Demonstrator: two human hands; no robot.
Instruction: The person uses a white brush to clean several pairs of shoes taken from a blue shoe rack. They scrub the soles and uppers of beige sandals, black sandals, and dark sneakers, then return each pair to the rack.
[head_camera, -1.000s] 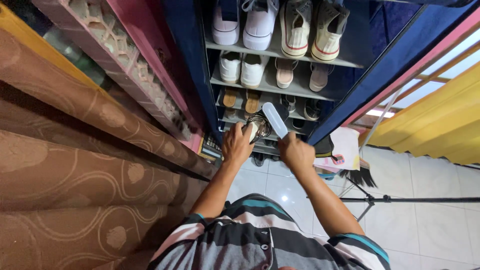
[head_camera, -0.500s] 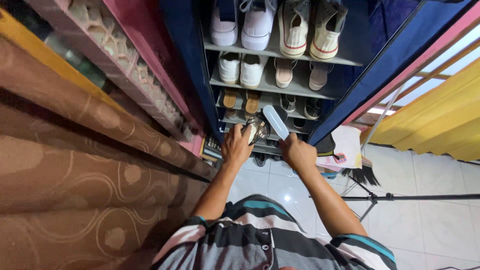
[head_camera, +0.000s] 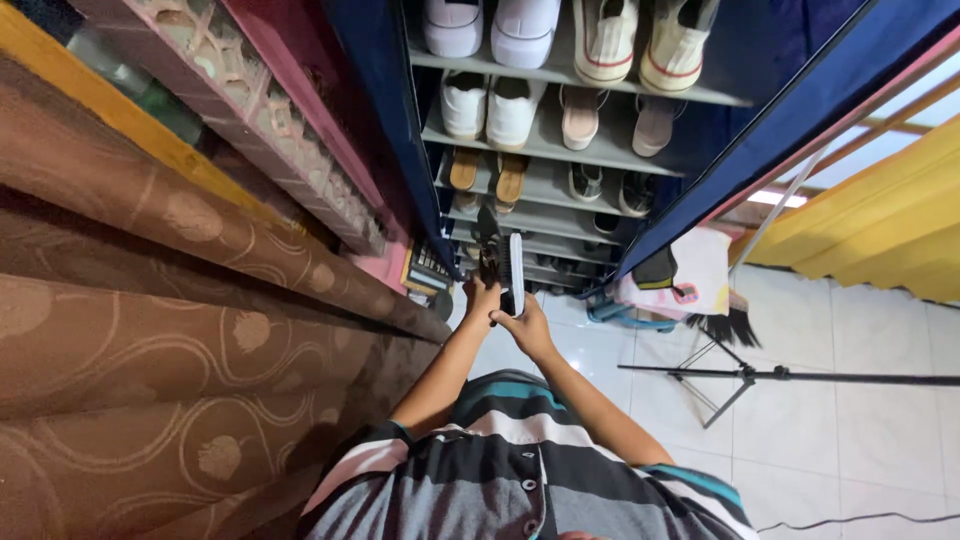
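Two hands meet in front of us, low before the shoe rack (head_camera: 560, 185). Our left hand (head_camera: 481, 297) is closed around a dark sandal (head_camera: 489, 255), which sticks up out of the fist with its straps toward the shelves. Our right hand (head_camera: 527, 327) is closed on the handle of a white brush (head_camera: 516, 272), held upright and edge-on, so we cannot tell which way the bristles face. Brush and sandal stand side by side just above the two fists, the brush to the right of the sandal, very close; whether they touch we cannot tell. Beyond the grip rise grey shelves inside a blue fabric cover (head_camera: 385, 110). Farthest up from the hands sit white sneakers (head_camera: 490, 25) and cream canvas shoes (head_camera: 640, 40); one shelf nearer, white slip-ons (head_camera: 488, 103) and pink sandals (head_camera: 615, 112); nearer still, tan sandals (head_camera: 487, 175). Left of the grip hangs a brown patterned curtain (head_camera: 170, 330). Right of it, on the white tiled floor (head_camera: 860, 400), lie a pink and white bundle (head_camera: 680, 272), a dark broom head (head_camera: 725, 325) and a thin black stand (head_camera: 780, 377). Below the hands we see our striped shirt (head_camera: 510, 470).
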